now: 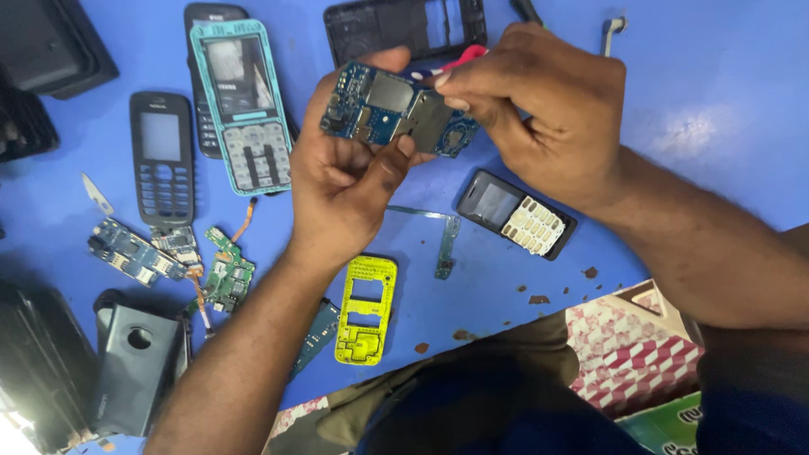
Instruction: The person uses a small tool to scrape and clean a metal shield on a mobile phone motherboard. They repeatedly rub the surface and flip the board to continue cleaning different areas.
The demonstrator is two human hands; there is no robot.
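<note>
My left hand [350, 173] holds a blue phone circuit board [396, 109] by its lower edge, lifted above the blue table [716, 101]. My right hand [539, 109] pinches the board's right end and also grips a thin tool with a pink handle [465, 57] against it. Just below my right hand lies a small black phone with a pale keypad [517, 214]. A yellow phone frame [366, 310] rests beside my left forearm.
To the left lie a teal phone front [243, 105], a black keypad phone front [162, 156], several loose circuit boards [139, 253] and a dark case [135, 362]. A black back cover [404, 29] sits at the top. A thin green bracket [445, 240] lies mid-table.
</note>
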